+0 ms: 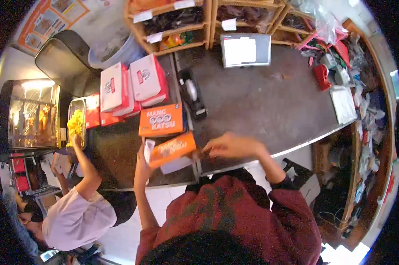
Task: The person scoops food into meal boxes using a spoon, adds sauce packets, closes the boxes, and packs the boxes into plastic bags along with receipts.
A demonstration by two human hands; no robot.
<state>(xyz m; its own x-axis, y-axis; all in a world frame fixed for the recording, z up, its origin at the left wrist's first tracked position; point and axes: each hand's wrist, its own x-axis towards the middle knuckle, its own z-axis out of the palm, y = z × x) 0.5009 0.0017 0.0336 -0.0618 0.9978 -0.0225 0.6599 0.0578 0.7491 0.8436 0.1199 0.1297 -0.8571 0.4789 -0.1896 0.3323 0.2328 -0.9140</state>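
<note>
Orange Mang Katsu box (173, 150) is skewed over the near part of our dark counter (261, 104), just on the near side of the second Mang Katsu box (161, 120). We have our left hand (142, 163) at its white left end — can't tell how tightly the fingers close. Our right hand (235, 145) is blurred, just right of the box, fingers loosely curled — we can't tell if it holds anything. Beyond: black tape dispenser (192, 95), right of red-and-white boxes (148, 79). Co-worker's hand (76, 141) is at yellow food (76, 123), far left.
</note>
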